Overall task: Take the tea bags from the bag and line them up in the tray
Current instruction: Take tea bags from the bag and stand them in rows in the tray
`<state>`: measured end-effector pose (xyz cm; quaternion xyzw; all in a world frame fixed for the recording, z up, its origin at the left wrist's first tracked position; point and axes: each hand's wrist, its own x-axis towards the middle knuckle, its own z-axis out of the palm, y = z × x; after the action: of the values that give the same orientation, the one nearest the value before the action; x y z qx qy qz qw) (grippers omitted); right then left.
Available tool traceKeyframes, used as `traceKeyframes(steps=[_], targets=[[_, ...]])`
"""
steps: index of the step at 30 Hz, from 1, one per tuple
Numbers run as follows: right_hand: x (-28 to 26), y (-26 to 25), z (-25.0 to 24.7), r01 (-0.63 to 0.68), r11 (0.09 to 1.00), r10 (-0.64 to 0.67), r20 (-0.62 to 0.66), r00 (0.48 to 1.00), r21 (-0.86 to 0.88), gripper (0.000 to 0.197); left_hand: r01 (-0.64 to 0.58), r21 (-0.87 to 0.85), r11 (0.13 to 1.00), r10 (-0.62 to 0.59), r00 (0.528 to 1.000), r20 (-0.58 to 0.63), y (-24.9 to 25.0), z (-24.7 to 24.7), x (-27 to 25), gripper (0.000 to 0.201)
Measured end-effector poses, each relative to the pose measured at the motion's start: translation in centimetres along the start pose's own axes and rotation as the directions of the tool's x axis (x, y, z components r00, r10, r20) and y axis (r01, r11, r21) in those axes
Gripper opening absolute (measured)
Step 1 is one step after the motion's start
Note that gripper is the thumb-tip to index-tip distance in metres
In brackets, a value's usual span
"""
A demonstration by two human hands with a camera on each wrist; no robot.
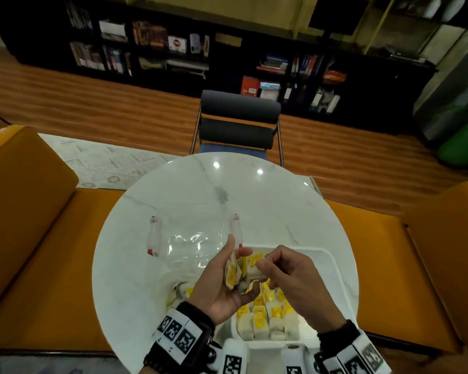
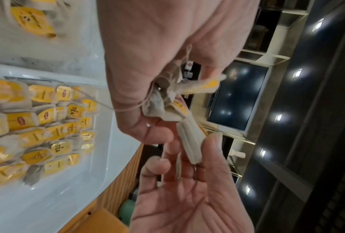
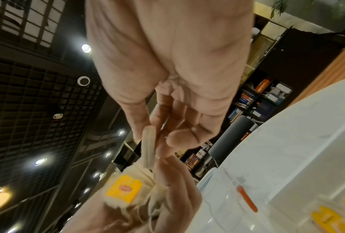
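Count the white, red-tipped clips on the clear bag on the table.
2. One clip sits at the clear bag's left edge. The other clip sits at its right edge, just beyond the left hand. The hands could hide more.

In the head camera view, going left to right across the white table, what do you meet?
Clear plastic bag → left hand with a bunch of tea bags → right hand → the white tray's right rim.
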<state>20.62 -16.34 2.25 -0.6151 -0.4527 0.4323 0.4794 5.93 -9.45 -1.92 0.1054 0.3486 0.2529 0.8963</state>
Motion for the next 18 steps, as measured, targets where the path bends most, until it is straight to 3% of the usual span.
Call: traceKeyframes(steps=[6, 9, 12, 15, 18], targets=[[0.3, 0.3, -3.4, 0.033, 0.996, -0.034, 0.011, 0.999, 0.086, 0.032, -0.080, -0.071, 0.994, 0.076, 0.995, -0.058, -1.6, 1.0, 1.2, 0.023], [0.6, 0.8, -5.2, 0.023, 0.993, -0.023, -0.006, 1.000, 0.116, 0.034, -0.210, 0.092, 0.973, 0.216, 0.975, -0.051, -1.8, 2.3, 0.7, 0.026], [0.7, 1.4, -6.5, 0.020, 0.988, -0.022, 0.015, 1.000, 0.156, 0.037, -0.328, 0.417, 0.848, 0.354, 0.935, 0.017, -2.4, 4.3, 0.2, 0.040], [0.8, 1.6, -7.7, 0.028, 0.986, -0.038, 0.057, 0.998, 0.162, 0.034, -0.421, 0.600, 0.680, 0.486, 0.872, 0.062, -3.0, 6.4, 0.5, 0.018], [1.0, 1.7, -9.3, 0.037, 0.992, -0.048, 0.095, 0.994, 0.119, 0.023, -0.473, 0.667, 0.575, 0.567, 0.819, 0.092, -3.6, 7.1, 1.7, 0.014]])
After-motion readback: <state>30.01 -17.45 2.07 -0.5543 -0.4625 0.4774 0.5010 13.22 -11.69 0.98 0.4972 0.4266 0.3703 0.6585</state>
